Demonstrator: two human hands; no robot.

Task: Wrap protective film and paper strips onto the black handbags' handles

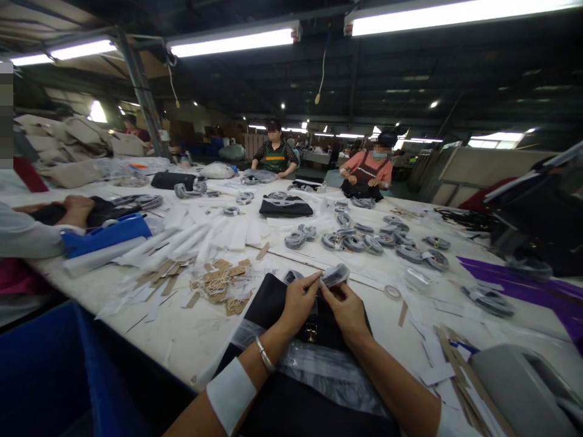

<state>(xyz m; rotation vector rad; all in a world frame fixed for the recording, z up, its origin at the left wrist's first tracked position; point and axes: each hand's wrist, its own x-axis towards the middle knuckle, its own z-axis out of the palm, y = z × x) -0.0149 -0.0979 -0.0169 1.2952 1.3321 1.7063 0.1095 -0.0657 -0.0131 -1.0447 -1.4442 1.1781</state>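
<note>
A black bag [268, 303] with a gold-coloured buckle [311, 332] lies in front of me, a band of clear plastic film [328, 367] across it. Over the bag's far edge, my left hand [298, 300] and my right hand [345, 308] meet with fingertips pinched together. Between them is the end of a plastic-wrapped strap [336, 275], which loops up past my right fingers. The left fingertips touch this end too, though exactly what they grip is partly hidden.
Coiled wrapped straps [355, 243] lie beyond the bag. Brown tags [223, 282] and white paper strips [182, 240] are heaped left. A tape roll [392, 292] and a grey case [514, 388] are right; a blue bin [45, 370] stands below. Co-workers [276, 152] work across the table.
</note>
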